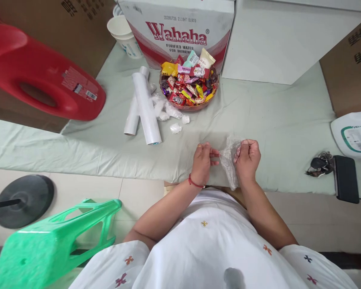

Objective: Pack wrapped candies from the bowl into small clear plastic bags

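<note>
I can't make out what, if anything, is inside the crinkled clear plastic (231, 162) between my hands, above the cloth's (273, 132) near edge; my left (205, 160) and right fingertips (239, 153) pinch it.

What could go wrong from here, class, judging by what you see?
The clear plastic between the left hand and right hand looks thin and might tear if pulled. The black smartphone pokes past the edge of the table, so a nudge could drop it.
</note>
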### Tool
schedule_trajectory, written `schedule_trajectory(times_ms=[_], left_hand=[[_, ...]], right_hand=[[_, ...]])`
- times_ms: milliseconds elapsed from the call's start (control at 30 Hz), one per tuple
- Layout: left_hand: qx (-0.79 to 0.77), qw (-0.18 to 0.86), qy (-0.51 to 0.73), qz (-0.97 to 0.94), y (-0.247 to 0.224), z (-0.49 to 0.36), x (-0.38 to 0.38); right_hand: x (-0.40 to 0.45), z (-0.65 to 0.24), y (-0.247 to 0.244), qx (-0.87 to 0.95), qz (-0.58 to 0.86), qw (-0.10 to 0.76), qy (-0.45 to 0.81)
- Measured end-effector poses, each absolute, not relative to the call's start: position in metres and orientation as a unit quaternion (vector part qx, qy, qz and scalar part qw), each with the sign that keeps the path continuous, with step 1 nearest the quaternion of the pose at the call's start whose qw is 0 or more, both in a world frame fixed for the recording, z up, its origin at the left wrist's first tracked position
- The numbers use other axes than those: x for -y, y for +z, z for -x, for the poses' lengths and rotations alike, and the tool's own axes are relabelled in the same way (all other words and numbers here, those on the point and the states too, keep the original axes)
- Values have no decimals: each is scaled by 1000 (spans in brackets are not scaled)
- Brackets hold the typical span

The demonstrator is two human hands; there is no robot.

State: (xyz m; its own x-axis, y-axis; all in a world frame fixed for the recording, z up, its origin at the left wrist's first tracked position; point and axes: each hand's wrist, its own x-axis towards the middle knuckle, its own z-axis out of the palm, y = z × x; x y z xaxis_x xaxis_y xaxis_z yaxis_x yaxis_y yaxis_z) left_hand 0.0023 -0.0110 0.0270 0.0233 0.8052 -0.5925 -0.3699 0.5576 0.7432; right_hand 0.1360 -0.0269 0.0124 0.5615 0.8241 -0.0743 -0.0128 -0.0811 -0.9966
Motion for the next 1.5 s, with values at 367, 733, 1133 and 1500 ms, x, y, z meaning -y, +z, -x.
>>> schedule_trajectory(times_ms=[367, 733, 1133, 1500], left_hand=[[-475, 777, 358, -206, 23, -1, 19], [-519, 628, 501, -291, 14, -10, 23], [-584, 494, 545, -343, 0, 22, 2], [-535, 634, 468, -305, 10, 54, -12]], right_hand=[[26, -133, 20, 255, 630, 622, 389], [31, -133, 11, 345, 665, 593, 294], [30, -144, 16, 356, 665, 589, 291], [12, -174, 28, 214, 638, 512, 533]])
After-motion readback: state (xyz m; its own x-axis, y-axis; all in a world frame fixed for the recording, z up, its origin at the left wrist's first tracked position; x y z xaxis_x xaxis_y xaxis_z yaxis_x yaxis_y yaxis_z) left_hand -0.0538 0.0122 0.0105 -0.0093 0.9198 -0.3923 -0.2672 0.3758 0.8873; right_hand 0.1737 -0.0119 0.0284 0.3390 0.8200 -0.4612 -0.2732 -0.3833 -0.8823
